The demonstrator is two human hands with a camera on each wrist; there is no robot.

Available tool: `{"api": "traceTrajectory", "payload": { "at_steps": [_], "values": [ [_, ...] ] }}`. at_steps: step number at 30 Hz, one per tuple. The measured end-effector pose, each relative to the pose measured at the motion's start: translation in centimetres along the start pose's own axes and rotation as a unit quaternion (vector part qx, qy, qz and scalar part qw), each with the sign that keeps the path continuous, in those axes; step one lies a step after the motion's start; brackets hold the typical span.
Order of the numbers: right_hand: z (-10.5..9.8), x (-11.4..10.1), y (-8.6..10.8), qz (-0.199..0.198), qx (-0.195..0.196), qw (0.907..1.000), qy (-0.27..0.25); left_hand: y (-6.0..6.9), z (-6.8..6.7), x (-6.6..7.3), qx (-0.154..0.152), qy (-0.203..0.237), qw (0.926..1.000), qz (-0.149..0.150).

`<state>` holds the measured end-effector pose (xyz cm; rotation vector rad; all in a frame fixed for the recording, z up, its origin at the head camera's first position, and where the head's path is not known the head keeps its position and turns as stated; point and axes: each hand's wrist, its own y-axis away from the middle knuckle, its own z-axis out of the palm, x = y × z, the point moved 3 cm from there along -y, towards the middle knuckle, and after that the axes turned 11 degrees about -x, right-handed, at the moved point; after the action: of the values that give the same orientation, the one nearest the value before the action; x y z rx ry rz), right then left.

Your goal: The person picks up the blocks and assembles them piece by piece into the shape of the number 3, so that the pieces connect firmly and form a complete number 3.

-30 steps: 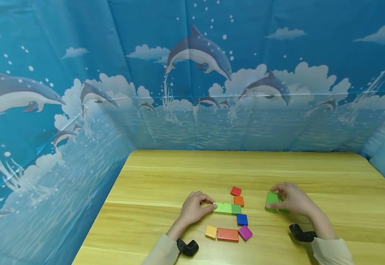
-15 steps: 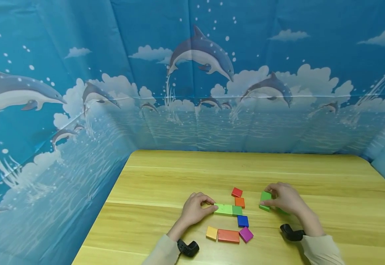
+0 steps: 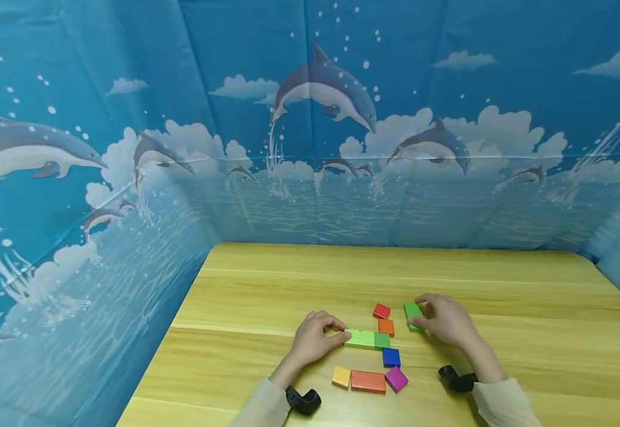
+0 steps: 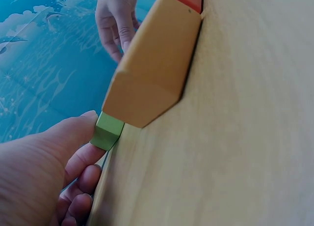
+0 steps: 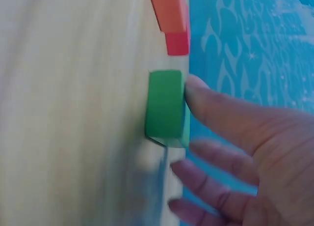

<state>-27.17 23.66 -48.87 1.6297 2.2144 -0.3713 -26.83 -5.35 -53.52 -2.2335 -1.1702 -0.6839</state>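
Two rectangular green blocks are in hand. My left hand [image 3: 315, 337] pinches the left end of a light green block [image 3: 360, 338] between thumb and index finger; a darker green square block [image 3: 382, 340] adjoins its right end. My right hand [image 3: 448, 320] holds a green block [image 3: 412, 311] at the right of the small orange and red blocks, thumb at its near end and index finger at its far end. In the right wrist view this green block [image 5: 165, 105] touches the thumb, with the other fingers spread below.
On the wooden table [image 3: 235, 284] lie a red block [image 3: 382, 311], an orange block [image 3: 386, 327], a blue block [image 3: 391, 357], a magenta block [image 3: 397, 379], a long orange-red block [image 3: 368, 382] and a yellow-orange block [image 3: 341, 376]. A dolphin-print curtain [image 3: 208, 196] surrounds the table.
My right hand has moved left with the green block, bringing it closer to the red and orange blocks. The left hand stays in place at the light green block.
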Motion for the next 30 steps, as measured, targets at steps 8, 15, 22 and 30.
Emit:
{"api": "traceTrajectory", "payload": {
  "at_steps": [8,15,22,30],
  "values": [
    [0.3,-0.1,0.4,0.075,-0.009,0.997,-0.017,0.0,-0.2,0.0,0.002,-0.005,1.0,-0.004],
    [0.2,-0.1,-0.5,0.095,-0.009,0.9949,-0.031,-0.1,0.0,0.0,0.0,-0.004,1.0,0.003],
    [-0.3,0.7,-2.5,0.114,-0.016,0.992,-0.052,-0.2,0.0,0.0,0.0,-0.001,1.0,0.002],
    [-0.2,0.3,-5.5,0.099,-0.034,0.9935,-0.045,-0.1,0.0,-0.1,-0.004,0.002,1.0,-0.005]
  ]
}}
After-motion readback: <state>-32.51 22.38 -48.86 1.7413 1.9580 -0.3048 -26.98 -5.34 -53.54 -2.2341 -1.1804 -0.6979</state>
